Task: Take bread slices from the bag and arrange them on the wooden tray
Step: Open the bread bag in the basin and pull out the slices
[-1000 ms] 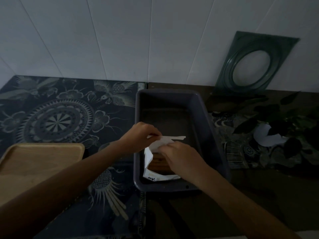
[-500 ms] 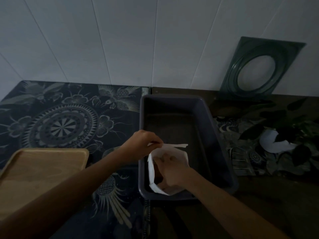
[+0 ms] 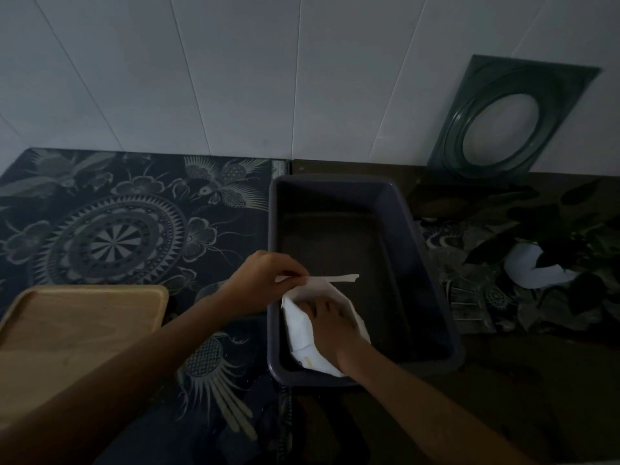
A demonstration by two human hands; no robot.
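Both hands work at a white bag [image 3: 302, 327] that lies in the near left corner of a dark plastic bin [image 3: 432, 273]. At the far left, a pale wooden tray [image 3: 77, 327] sits on a dark table mat printed with a mandala and flowers [image 3: 107, 236]; the tray's surface is bare, with no bread on it. The person's left hand [image 3: 265, 280] reaches in over the bin's left wall, thumb and fingertips pinched shut on the upper edge of the bag, holding a flat strip of that edge up so the mouth stays spread. The bag's long axis runs from the bin's near wall away toward the far wall, with the open mouth facing away and slightly up. The right hand [image 3: 330, 325] is pushed into that mouth, back of the hand showing, fingers [image 3: 315, 307] reaching down inside and partly hidden by the white material; whether they grasp a slice cannot be told, and no bread is visible. Right of the bin, on a dim brown counter, dark leaves surround a white pot [image 3: 533, 270]. Behind, a dark green square plate with an oval centre [image 3: 503, 119] leans against the white panelled wall.
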